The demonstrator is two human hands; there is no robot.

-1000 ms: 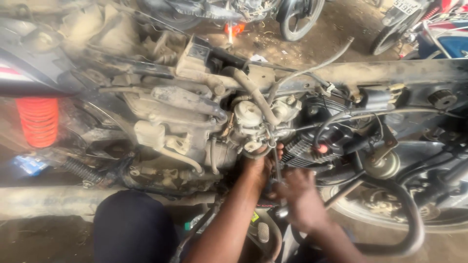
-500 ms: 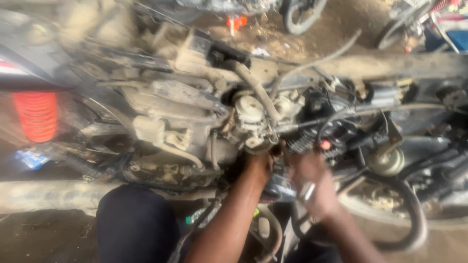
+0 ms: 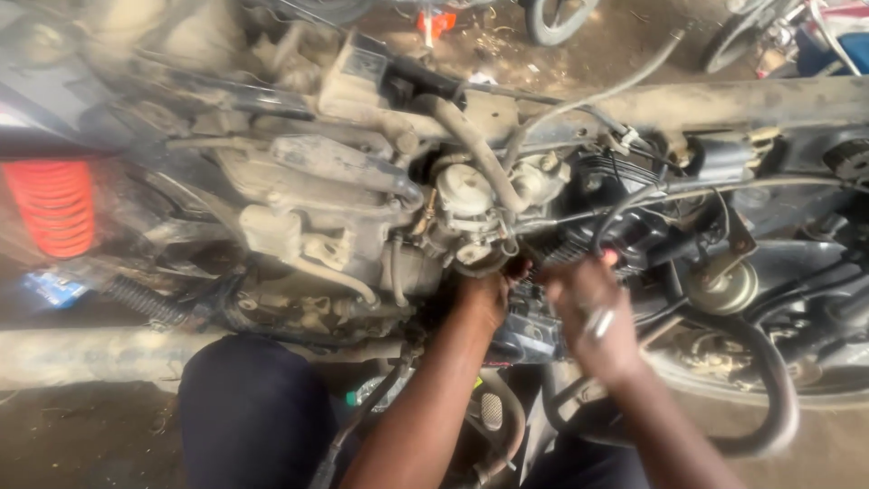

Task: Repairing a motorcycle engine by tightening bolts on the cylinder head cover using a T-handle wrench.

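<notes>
Right hand nearer one carburetor.

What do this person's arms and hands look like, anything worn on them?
Both forearms are bare, with no sleeves in view. The left hand wears no glove. The right hand is also ungloved and blurred; a small shiny metal bit shows at its fingers, but whether it is a ring is unclear.

I see only one thing that looks like a package: a small flat blue packet with pale markings, lying at the far left on the ground, just under the red coil spring. It is blurred. I find no signs or screens.
</notes>
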